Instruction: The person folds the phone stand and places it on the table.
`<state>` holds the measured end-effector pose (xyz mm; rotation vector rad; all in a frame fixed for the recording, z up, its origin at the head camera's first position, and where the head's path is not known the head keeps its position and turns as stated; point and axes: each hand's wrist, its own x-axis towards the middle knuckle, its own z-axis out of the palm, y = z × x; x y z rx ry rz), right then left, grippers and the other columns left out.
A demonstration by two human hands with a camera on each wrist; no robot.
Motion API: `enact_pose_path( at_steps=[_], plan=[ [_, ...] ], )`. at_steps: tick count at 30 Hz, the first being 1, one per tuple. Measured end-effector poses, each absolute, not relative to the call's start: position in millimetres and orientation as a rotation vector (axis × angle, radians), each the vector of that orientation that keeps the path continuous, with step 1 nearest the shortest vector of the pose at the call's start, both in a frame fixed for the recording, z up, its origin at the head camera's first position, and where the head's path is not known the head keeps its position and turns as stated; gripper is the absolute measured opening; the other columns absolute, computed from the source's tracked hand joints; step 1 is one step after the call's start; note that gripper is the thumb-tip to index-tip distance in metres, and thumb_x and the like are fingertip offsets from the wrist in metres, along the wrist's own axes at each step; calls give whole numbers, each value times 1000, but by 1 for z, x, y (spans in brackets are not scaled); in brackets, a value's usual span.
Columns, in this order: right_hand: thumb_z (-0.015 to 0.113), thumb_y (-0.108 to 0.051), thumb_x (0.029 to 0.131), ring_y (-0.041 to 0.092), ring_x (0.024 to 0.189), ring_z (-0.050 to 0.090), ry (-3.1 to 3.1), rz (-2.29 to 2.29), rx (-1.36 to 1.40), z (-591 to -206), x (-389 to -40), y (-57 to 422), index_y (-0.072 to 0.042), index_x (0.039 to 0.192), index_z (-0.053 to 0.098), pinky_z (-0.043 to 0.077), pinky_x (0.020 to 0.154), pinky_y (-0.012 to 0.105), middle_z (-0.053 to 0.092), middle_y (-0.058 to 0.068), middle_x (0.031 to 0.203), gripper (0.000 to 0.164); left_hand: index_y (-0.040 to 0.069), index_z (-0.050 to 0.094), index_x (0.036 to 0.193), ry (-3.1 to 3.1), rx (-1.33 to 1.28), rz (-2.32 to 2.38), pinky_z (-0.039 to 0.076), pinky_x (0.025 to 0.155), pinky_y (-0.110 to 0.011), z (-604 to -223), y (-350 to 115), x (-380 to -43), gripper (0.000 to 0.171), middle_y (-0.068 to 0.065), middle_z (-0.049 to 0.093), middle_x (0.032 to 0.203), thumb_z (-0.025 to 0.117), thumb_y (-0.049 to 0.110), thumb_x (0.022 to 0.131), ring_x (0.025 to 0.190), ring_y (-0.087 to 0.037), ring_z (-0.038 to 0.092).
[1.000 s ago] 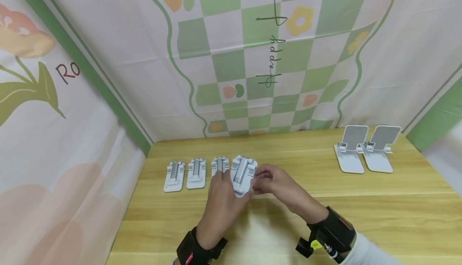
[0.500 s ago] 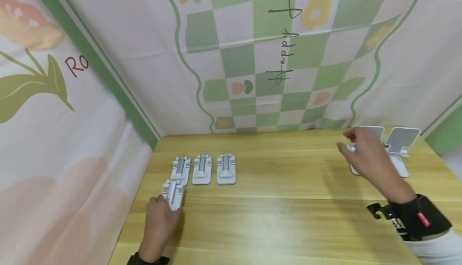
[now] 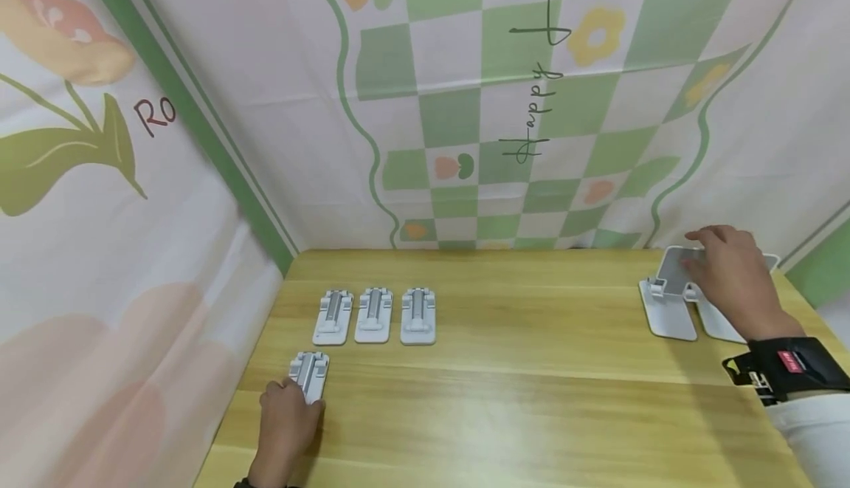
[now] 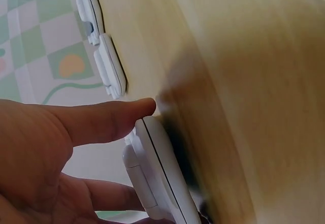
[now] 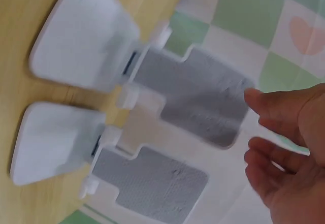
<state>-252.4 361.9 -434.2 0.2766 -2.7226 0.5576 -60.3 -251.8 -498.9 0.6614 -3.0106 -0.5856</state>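
Note:
Near the front left of the table, my left hand (image 3: 287, 416) grips a folded white phone stand (image 3: 312, 371) by its sides. The left wrist view shows the thumb on one edge of this stand and the fingers at its other side. Two unfolded white phone stands with grey pads stand at the far right, one on the left (image 3: 671, 318) and one on the right (image 3: 721, 322). My right hand (image 3: 738, 281) is over the right one and hides much of it. In the right wrist view the thumb meets a pad's top edge (image 5: 223, 99); firm contact cannot be told.
Three more folded phone stands lie in a row on the wooden table (image 3: 531, 370): left (image 3: 333, 318), middle (image 3: 374, 316) and right (image 3: 418, 317). Behind the table hangs a checked curtain (image 3: 451, 119), with another printed curtain (image 3: 166, 266) along the left.
My left hand has carried one folded stand from the row's right end to the front left and lowered it. My right hand has let go of that stand and moved right to the unfolded ones.

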Motion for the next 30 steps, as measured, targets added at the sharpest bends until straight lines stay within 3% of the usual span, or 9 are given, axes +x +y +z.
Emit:
enact_pose_path(
  at_steps=[6, 12, 18, 25, 30],
  plan=[
    [67, 13, 90, 56, 113, 51, -2678, 437, 400, -439, -256, 366, 16, 119, 64, 45, 88, 67, 58, 37, 121, 29, -32, 52, 120, -3050, 736, -587, 54, 70, -48, -500, -249, -61, 66, -34, 53, 100, 82, 16, 85, 88, -39, 54],
    [62, 13, 93, 56, 102, 58, -2713, 337, 423, -437, -264, 370, 17, 113, 66, 51, 79, 67, 63, 38, 109, 21, -30, 50, 126, -3065, 727, -561, 55, 72, -52, -501, -249, -58, 70, -33, 55, 104, 83, 19, 88, 91, -39, 57],
    [66, 12, 92, 56, 96, 61, -2744, 327, 400, -437, -265, 374, 18, 114, 64, 53, 73, 66, 64, 39, 106, 23, -29, 50, 129, -3057, 670, -517, 56, 70, -54, -501, -244, -57, 75, -32, 60, 106, 85, 22, 88, 92, -39, 61],
    [64, 10, 95, 52, 92, 66, -2760, 317, 435, -438, -269, 373, 15, 112, 69, 55, 70, 63, 69, 36, 104, 19, -27, 55, 124, -3055, 691, -514, 56, 69, -52, -499, -242, -58, 71, -34, 65, 105, 89, 22, 85, 89, -39, 63],
    [68, 13, 90, 47, 82, 69, -2748, 312, 525, -431, -275, 372, 11, 104, 73, 55, 66, 57, 72, 30, 95, 14, -27, 54, 120, -3061, 710, -524, 56, 68, -51, -499, -244, -56, 72, -32, 64, 100, 90, 22, 83, 87, -39, 61]
  ],
)
